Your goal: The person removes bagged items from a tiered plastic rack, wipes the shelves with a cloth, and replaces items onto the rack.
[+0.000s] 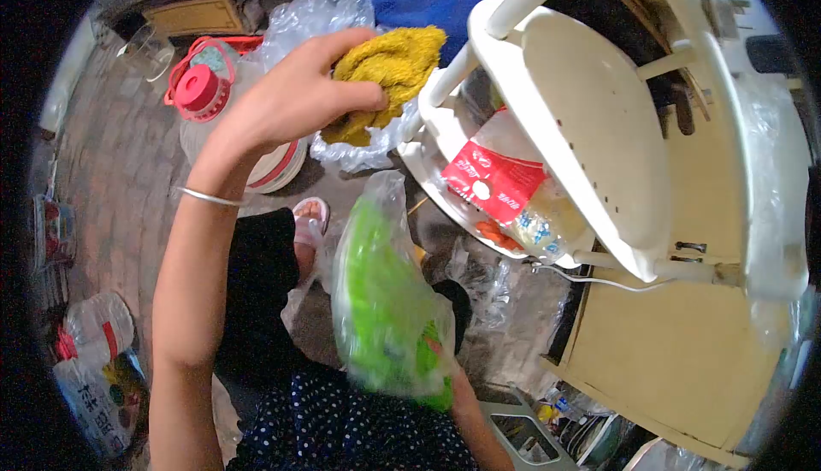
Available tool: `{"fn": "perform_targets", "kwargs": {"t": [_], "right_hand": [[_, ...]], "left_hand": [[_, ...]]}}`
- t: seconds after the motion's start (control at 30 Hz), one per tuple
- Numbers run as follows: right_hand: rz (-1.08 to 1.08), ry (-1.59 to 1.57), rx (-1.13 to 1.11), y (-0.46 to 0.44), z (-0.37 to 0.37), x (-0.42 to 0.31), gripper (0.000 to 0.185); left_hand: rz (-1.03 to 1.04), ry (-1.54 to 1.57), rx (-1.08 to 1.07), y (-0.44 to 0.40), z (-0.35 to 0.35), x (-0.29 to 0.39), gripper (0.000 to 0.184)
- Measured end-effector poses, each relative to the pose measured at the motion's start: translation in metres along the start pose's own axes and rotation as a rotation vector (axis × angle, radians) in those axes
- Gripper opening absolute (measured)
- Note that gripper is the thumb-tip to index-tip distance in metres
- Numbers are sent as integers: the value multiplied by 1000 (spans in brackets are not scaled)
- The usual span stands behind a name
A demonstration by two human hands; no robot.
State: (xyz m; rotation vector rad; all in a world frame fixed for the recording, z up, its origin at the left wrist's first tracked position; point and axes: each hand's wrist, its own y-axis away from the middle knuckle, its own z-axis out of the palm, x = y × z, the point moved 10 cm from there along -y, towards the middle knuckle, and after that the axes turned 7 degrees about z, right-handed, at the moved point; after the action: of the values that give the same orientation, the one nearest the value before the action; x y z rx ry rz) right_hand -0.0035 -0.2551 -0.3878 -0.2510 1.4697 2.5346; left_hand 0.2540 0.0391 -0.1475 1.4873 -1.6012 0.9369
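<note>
A mustard-yellow cloth (398, 65) is bunched in my left hand (299, 86), thumb in front and fingers partly behind it. Just below the cloth is a crumpled clear plastic bag (368, 150). Low in the middle, a clear plastic bag with something bright green inside (376, 287) hangs in front of my lap. My right forearm (479, 420) reaches up to the lower end of this green bag. The right fingers are mostly hidden by the plastic, with a bit of the right hand (434, 343) showing at its edge.
A white plastic rack (590, 120) stands at the right, holding a bottle with a red label (496, 180). Left of my arm are a large jug with a red cap (201, 90) and a red-banded container. Cream cabinet doors (676, 360) are lower right. Plastic bottles (98, 330) lie at left.
</note>
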Motion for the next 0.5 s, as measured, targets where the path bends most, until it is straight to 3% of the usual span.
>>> {"fn": "perform_targets", "kwargs": {"t": [0.1,0.23,0.3,0.33,0.43,0.5], "right_hand": [[-68,158,46,37,-8,-20,42],[-448,298,40,108,42,-110,41],[9,736,327,112,15,-112,40],[-3,731,343,125,13,-118,40],[-429,374,52,174,43,-161,39],[-567,388,156,206,33,-180,41]], "left_hand": [[-17,111,11,1,0,3,54],[-28,169,94,0,-10,2,55],[-55,240,93,-3,-11,2,54],[-22,256,126,-5,-15,2,53],[21,324,181,-15,-17,3,51],[31,375,209,-21,-17,6,50]]}}
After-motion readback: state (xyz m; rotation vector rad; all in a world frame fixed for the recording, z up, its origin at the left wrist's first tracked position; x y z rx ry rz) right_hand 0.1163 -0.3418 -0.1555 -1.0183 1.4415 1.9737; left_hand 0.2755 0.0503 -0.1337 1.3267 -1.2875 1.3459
